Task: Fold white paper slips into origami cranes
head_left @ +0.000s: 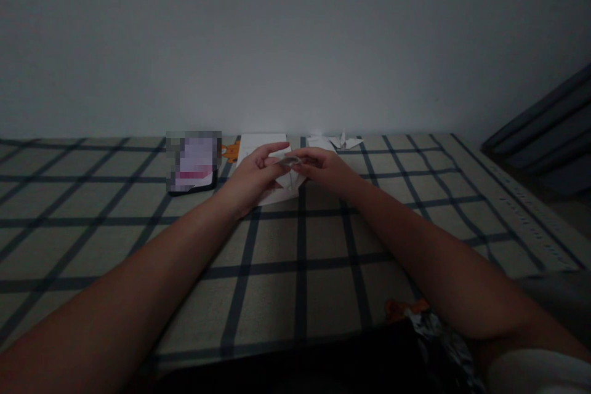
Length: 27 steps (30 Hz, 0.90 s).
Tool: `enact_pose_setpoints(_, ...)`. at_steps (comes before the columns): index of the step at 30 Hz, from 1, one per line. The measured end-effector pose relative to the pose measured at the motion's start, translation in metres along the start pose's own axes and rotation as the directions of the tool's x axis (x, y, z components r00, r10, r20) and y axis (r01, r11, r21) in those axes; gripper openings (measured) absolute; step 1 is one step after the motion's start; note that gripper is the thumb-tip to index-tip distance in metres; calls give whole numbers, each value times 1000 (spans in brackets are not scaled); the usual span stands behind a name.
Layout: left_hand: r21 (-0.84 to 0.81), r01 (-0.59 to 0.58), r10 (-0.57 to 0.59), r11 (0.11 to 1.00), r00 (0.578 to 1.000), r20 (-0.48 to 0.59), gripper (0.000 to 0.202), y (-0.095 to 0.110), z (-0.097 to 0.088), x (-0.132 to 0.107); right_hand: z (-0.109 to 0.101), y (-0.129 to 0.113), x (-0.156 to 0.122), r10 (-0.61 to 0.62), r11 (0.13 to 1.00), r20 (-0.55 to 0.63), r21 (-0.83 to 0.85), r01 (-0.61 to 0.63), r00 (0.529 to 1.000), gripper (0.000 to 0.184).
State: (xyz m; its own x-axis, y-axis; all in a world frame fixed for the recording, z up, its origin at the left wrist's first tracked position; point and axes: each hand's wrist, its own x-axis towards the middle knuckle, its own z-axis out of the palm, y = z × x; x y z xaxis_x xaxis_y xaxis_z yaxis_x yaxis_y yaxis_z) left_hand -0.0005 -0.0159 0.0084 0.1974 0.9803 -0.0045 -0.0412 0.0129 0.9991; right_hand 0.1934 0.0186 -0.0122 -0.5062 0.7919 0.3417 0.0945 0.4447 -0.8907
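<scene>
My left hand (256, 172) and my right hand (323, 169) meet over a checked cloth surface (295, 246). Both pinch a small folded piece of white paper (290, 162) between their fingertips. Below the hands lies a larger sheet of white paper (281, 191), partly hidden by them. The scene is dim, so the folds are hard to read.
A phone (194, 163) with a lit screen lies left of the hands. A small orange thing (229, 151) sits beside it. A folded white paper crane (344, 141) stands near the wall. A crumpled foil wrapper (429, 326) lies near my right elbow.
</scene>
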Motion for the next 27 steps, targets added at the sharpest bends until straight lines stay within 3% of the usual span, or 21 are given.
enact_pose_setpoints(9,12,-62,61,998,996,68,66,-5,-3,3,-3,7,2,-35,999,11,-32,35,999,34)
enact_pose_setpoints(16,11,-18,17,1000,999,48,66,0,-1,1,-1,2,0,-33,999,21,15,33,999,31)
enact_pose_setpoints(22,9,-45,44,999,998,38,67,-2,-1,0,-2,2,1,-9,1000,20,15,9,1000,33)
enact_pose_setpoints(27,11,-22,22,1000,1000,7,66,0,1,0,-2,0,-1,65,993,51,91,-70,997,35)
